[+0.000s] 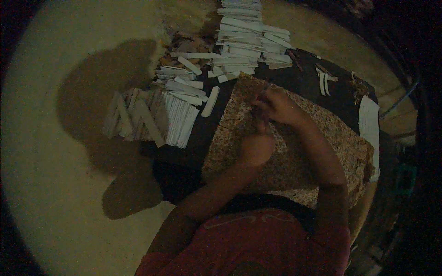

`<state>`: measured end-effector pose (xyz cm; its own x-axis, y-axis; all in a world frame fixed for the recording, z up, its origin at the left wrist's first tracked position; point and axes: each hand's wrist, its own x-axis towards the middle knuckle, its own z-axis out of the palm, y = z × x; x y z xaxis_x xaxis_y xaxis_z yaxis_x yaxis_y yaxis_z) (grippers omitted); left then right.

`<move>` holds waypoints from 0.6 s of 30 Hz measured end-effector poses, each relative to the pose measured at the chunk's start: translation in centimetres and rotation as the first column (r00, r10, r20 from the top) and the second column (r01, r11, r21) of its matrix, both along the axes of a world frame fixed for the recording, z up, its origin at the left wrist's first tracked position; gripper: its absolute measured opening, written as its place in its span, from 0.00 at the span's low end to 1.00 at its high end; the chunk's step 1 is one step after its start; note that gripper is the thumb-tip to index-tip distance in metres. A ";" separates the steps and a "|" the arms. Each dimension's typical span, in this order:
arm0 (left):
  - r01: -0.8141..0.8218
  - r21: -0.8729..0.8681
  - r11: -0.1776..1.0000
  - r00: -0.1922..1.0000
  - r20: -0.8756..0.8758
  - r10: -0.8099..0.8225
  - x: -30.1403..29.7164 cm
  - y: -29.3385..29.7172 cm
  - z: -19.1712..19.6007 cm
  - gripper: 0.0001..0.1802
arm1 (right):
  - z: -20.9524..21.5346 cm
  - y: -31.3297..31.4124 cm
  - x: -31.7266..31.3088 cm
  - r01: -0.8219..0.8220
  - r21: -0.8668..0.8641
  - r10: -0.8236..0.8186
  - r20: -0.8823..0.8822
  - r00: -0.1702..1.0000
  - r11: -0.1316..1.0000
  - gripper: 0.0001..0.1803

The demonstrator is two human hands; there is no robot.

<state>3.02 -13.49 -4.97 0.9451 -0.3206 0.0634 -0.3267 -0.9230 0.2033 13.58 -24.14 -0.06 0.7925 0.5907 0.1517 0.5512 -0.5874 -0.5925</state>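
Note:
A speckled brown board (pixel 294 156) lies tilted across my lap. Over its upper part, my left hand (pixel 256 149) is closed, its fingertips pointing up toward my other hand. Just above it my right hand (pixel 279 106) bends inward with its fingers drawn together. The fingertips of both hands meet or nearly meet. Whatever they hold is too dark and small to make out. To the left of the board, a single white flat strip with rounded ends (pixel 211 101) rests on the dark cloth (pixel 221 103).
Bundles of white flat strips (pixel 182 122) lie at the left, some loose on top. A taller pile of white strips (pixel 239 39) stands at the far side. More white strips (pixel 369 124) sit beyond the board's right edge. Two thin curved strips (pixel 324 83) lie at the far right.

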 end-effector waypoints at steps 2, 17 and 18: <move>0.003 0.000 1.000 1.000 -0.003 -0.003 0.2 0.0 -0.4 0.31 | 0.1 0.1 -0.3 -0.021 -0.061 0.022 0.025 0.999 0.998 0.10; -0.032 -0.011 0.999 0.999 -0.011 0.032 0.1 0.1 1.4 0.32 | -0.6 -0.1 0.0 0.037 0.077 -0.039 0.015 0.999 0.996 0.09; -0.019 0.008 1.000 1.000 -0.003 0.019 0.0 0.1 1.7 0.32 | -1.0 -0.2 0.1 0.056 0.082 -0.058 0.020 0.998 0.995 0.09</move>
<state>2.98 -13.41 -3.29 0.9512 -0.3032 0.0578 -0.3086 -0.9305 0.1970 13.68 -24.38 -1.03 0.8204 0.5297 0.2152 0.5318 -0.5685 -0.6277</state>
